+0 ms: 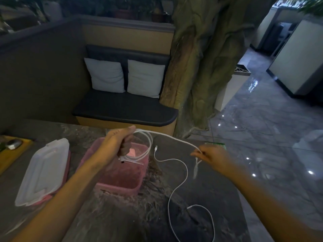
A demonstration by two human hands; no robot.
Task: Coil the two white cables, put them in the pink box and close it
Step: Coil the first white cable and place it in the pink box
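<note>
Dim light falls on a marbled grey table [122, 220] set before a booth bench [125, 109] with two pale cushions [125, 76], a knotted tree trunk [206, 67] rising at the bench's right end and glossy floor tiles [271, 123] beyond. At the far left edge lies a yellow board [10, 154]. Next comes the lid [43, 170], clear with pink clips, lying flat on the table just beside the pink box [120, 186], which stands open. Above the box the left hand [118, 142] is curled round a few loops of one white cable [148, 142] (a dark-tipped plug pokes out below the fist), and the loops hang over the box's opening. From that fist the same cable runs taut to the right, where the right hand [211, 154] pinches it between thumb and fingers, with its loose end dangling blurred beneath. Between the two hands the second cable [185, 173] lies uncoiled on the table, one plug near the box's right wall, the cord snaking toward the near edge in a loose loop.
</note>
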